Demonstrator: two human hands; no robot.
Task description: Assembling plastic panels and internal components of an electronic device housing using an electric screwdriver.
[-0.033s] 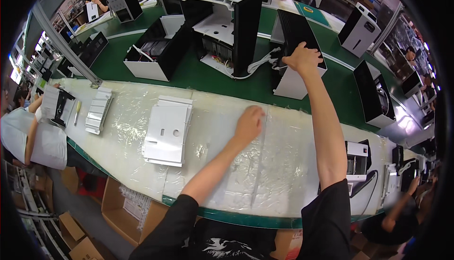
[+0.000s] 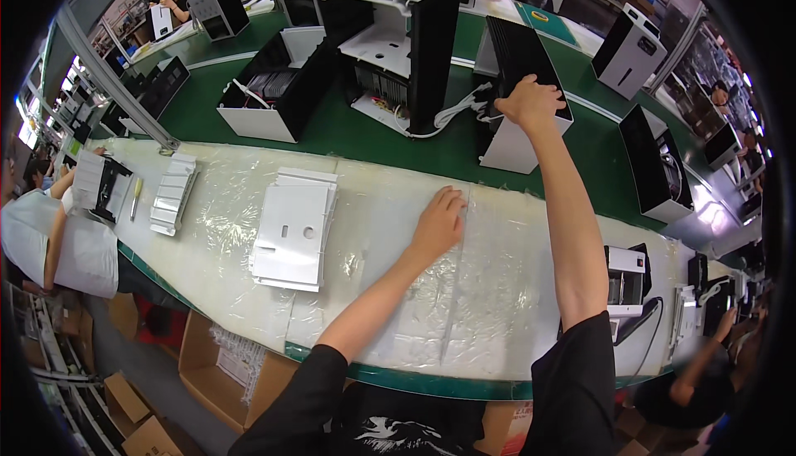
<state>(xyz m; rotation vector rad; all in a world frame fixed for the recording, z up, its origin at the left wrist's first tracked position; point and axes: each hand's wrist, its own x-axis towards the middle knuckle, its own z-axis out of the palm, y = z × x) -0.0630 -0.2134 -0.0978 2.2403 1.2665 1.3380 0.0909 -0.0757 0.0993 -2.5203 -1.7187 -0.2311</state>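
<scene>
My right hand [image 2: 531, 101] reaches far forward, fingers curled over the upper edge of a black-and-white appliance housing [image 2: 518, 137] standing on the green conveyor belt [image 2: 365, 137]. On the plastic-wrapped white worktable [image 2: 497, 290], my left hand [image 2: 439, 222] rests flat with fingers apart and holds nothing. A stack of white plastic panels [image 2: 294, 228] lies on the table to the left of that hand.
A tall open housing [image 2: 398, 37] with a white cable and a tipped housing [image 2: 278, 83] stand on the belt. Slatted white parts [image 2: 172, 193] lie at the table's left. A person [image 2: 50, 240] works at far left. Cardboard boxes [image 2: 224, 361] sit below.
</scene>
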